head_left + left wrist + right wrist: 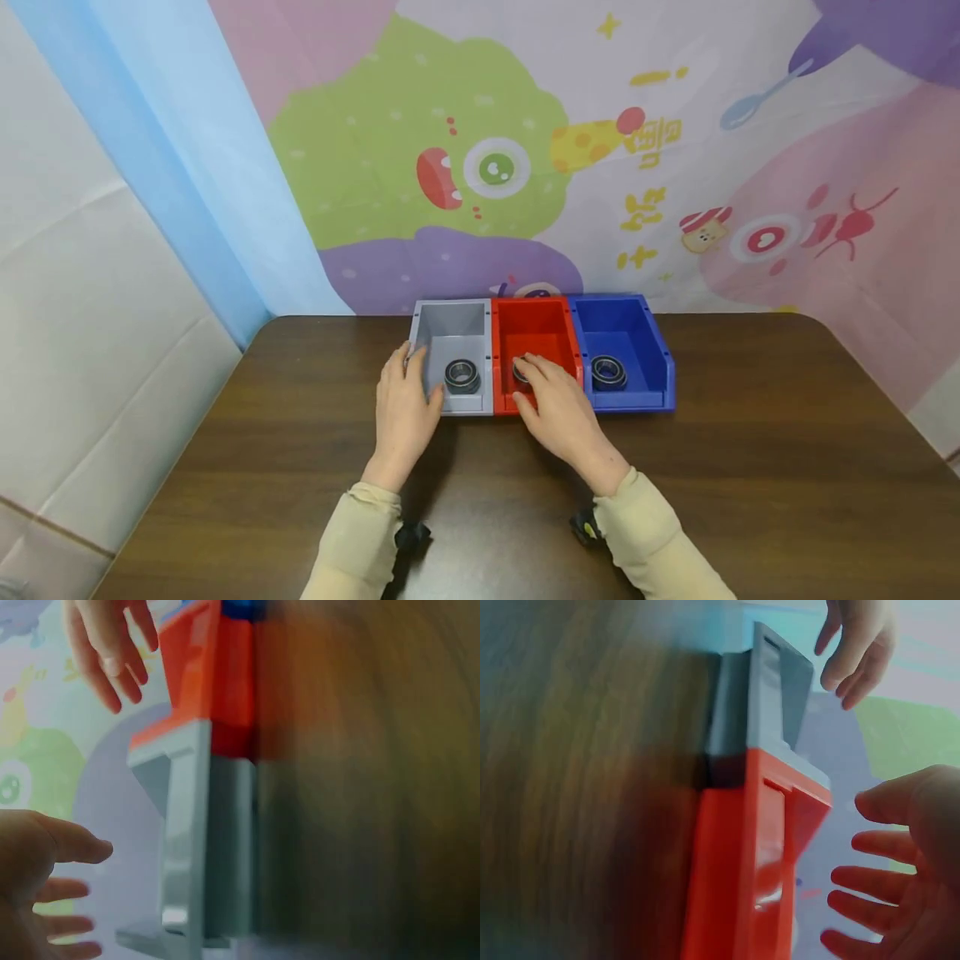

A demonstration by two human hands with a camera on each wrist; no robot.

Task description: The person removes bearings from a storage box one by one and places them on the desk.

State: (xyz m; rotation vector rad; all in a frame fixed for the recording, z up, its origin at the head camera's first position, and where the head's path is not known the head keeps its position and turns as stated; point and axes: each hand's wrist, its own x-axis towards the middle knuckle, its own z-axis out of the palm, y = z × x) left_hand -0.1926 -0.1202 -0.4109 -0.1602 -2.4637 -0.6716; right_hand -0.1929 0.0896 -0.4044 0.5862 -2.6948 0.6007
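Observation:
A grey bin (453, 350), a red bin (534, 321) and a blue bin (630, 350) stand side by side. One dark ring-shaped bearing (462, 377) lies near the front of the grey bin, and another bearing (609, 372) lies in the blue one. My right hand (562, 417) overlaps the red bin in the head view and partly hides the bearing (519, 372) inside it. Its fingers (870, 883) are spread and hold nothing in the right wrist view. My left hand (403, 421) is at the grey bin's left side, fingers extended and apart, also holding nothing.
The bins sit at the back of a brown wooden table (262, 467), against a printed cartoon cloth (360, 167). A pale tiled wall (82, 292) is on the left. Black wrist devices (412, 537) hang under both sleeves.

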